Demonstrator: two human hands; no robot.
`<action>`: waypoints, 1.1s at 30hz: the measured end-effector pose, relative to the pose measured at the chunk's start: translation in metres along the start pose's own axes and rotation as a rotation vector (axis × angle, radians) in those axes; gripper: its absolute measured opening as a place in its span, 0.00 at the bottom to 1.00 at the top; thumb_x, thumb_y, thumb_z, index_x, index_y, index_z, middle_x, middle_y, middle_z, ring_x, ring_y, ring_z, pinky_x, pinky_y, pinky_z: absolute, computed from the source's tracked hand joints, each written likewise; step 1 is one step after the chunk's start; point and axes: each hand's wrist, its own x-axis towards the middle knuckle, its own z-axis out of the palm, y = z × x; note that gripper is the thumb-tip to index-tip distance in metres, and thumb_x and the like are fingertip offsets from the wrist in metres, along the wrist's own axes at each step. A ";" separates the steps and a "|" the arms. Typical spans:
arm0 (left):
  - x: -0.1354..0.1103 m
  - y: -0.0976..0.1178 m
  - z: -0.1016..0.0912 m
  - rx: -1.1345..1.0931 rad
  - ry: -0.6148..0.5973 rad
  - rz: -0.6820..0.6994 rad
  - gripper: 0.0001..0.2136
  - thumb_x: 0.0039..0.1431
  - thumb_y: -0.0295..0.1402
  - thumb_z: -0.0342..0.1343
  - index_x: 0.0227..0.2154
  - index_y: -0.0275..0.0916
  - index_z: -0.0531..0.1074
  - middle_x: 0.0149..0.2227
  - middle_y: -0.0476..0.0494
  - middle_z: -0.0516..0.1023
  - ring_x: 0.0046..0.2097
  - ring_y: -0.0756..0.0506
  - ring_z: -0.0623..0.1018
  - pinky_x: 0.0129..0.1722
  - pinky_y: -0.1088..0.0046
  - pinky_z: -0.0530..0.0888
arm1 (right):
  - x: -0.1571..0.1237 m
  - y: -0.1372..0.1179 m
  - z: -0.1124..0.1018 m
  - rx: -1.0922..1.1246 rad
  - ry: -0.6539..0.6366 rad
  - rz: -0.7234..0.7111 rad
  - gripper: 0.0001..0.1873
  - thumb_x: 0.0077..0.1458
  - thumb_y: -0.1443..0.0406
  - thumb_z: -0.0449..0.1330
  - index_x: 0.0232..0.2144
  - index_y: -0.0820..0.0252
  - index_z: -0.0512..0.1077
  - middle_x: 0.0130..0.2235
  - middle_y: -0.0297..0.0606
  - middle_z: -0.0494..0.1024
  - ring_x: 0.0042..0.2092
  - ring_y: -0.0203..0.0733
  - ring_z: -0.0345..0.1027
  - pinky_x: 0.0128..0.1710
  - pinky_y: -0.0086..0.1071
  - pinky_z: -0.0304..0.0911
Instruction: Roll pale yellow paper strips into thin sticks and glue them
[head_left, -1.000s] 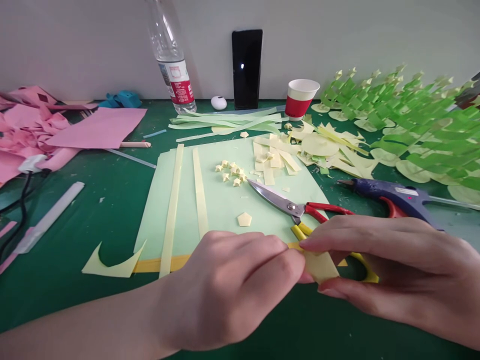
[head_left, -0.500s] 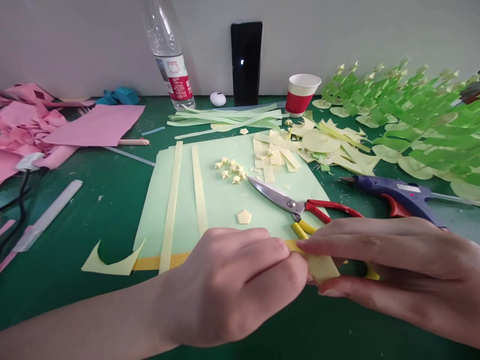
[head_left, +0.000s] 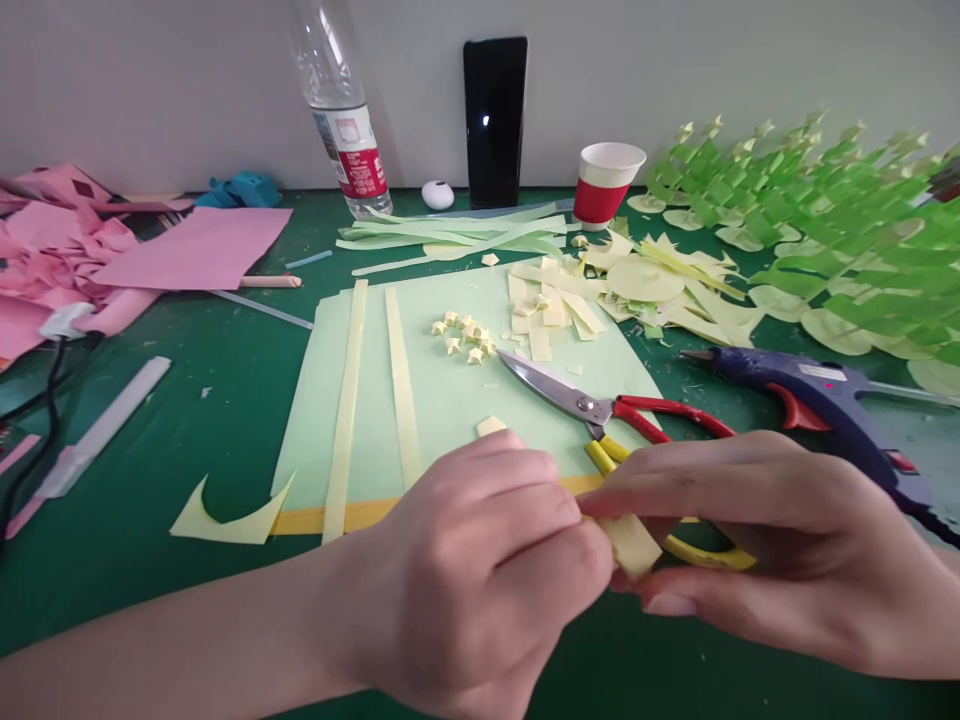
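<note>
Low at the centre, my left hand (head_left: 495, 560) is curled closed on a pale yellow paper strip (head_left: 636, 546), whose short end sticks out to the right; the rest is hidden by my fingers. My right hand (head_left: 780, 550) meets it, its fingers pinching the same strip. Just beyond my left knuckles a folded paper pentagon (head_left: 491, 426) is partly covered. Scissors (head_left: 589, 405) with red and yellow handles lie beyond my right hand, blades pointing up-left. Small folded paper stars (head_left: 466, 330) sit in a group on the light green paper sheets (head_left: 450, 400).
Two yellow strips (head_left: 347, 400) lie on the sheets at left. Yellow scraps (head_left: 660, 285) and green paper plants (head_left: 847, 220) fill the right, near a glue gun (head_left: 802, 380). Behind stand a bottle (head_left: 352, 150), phone (head_left: 495, 120) and paper cup (head_left: 604, 190). Pink paper (head_left: 195, 245) lies left.
My right hand has shifted slightly left, and the projecting end of the strip has moved left and down a little. My left hand now covers part of the pentagon.
</note>
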 end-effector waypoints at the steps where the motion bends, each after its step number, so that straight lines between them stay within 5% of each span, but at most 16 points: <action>1: 0.000 0.001 0.000 -0.011 0.005 -0.012 0.18 0.58 0.19 0.42 0.17 0.35 0.71 0.17 0.47 0.64 0.22 0.49 0.59 0.22 0.70 0.61 | 0.001 0.000 -0.002 0.079 -0.043 0.025 0.13 0.53 0.74 0.61 0.43 0.67 0.72 0.31 0.34 0.77 0.29 0.27 0.70 0.32 0.14 0.67; 4: 0.000 0.000 -0.002 -0.044 0.013 -0.025 0.17 0.59 0.20 0.43 0.19 0.34 0.71 0.19 0.47 0.67 0.23 0.49 0.61 0.24 0.69 0.62 | 0.002 0.002 -0.008 0.296 -0.147 0.108 0.19 0.56 0.78 0.55 0.48 0.61 0.70 0.32 0.35 0.76 0.30 0.30 0.71 0.29 0.18 0.70; 7: 0.002 -0.003 -0.005 -0.070 0.023 -0.031 0.16 0.63 0.22 0.45 0.22 0.33 0.70 0.19 0.48 0.69 0.22 0.50 0.65 0.25 0.70 0.64 | 0.004 0.001 -0.012 0.355 -0.096 0.114 0.24 0.54 0.79 0.57 0.50 0.54 0.70 0.32 0.33 0.77 0.29 0.30 0.72 0.28 0.18 0.71; 11: 0.005 -0.006 -0.007 -0.203 0.102 -0.117 0.07 0.64 0.26 0.49 0.30 0.33 0.69 0.26 0.46 0.76 0.28 0.50 0.74 0.30 0.74 0.71 | 0.002 -0.001 -0.010 0.115 0.090 0.016 0.19 0.48 0.77 0.64 0.42 0.55 0.72 0.30 0.31 0.77 0.29 0.32 0.73 0.29 0.17 0.72; 16: 0.006 -0.007 -0.006 -0.370 0.126 -0.224 0.04 0.62 0.24 0.53 0.36 0.29 0.71 0.33 0.42 0.79 0.36 0.52 0.77 0.39 0.81 0.74 | -0.010 0.006 -0.002 -0.247 0.180 -0.096 0.06 0.59 0.67 0.58 0.40 0.57 0.67 0.31 0.32 0.77 0.31 0.29 0.73 0.34 0.14 0.71; 22: 0.007 -0.004 -0.008 -0.346 0.153 -0.192 0.04 0.57 0.25 0.59 0.31 0.27 0.73 0.29 0.41 0.81 0.32 0.51 0.77 0.36 0.78 0.76 | -0.004 0.001 0.005 -0.406 0.277 -0.127 0.06 0.64 0.62 0.52 0.39 0.56 0.67 0.31 0.31 0.77 0.31 0.26 0.73 0.37 0.11 0.69; 26: 0.008 -0.001 -0.009 -0.328 0.134 -0.211 0.01 0.55 0.20 0.59 0.31 0.28 0.74 0.29 0.42 0.82 0.29 0.51 0.77 0.32 0.76 0.76 | 0.006 -0.009 0.008 -0.499 0.369 -0.248 0.08 0.64 0.65 0.50 0.37 0.57 0.69 0.24 0.31 0.76 0.24 0.29 0.71 0.29 0.15 0.70; 30: 0.010 -0.001 -0.009 -0.385 0.180 -0.281 0.04 0.53 0.19 0.59 0.28 0.31 0.74 0.28 0.46 0.82 0.28 0.52 0.77 0.30 0.77 0.77 | -0.006 -0.002 0.009 -0.506 0.297 -0.161 0.05 0.61 0.68 0.55 0.40 0.59 0.68 0.34 0.32 0.77 0.33 0.27 0.73 0.41 0.14 0.69; 33: 0.011 -0.002 -0.009 -0.485 0.154 -0.404 0.04 0.54 0.20 0.59 0.28 0.34 0.75 0.25 0.50 0.80 0.26 0.53 0.77 0.26 0.80 0.76 | -0.016 0.005 0.008 -0.453 0.236 -0.110 0.05 0.63 0.65 0.52 0.41 0.56 0.66 0.34 0.32 0.77 0.34 0.30 0.73 0.38 0.17 0.72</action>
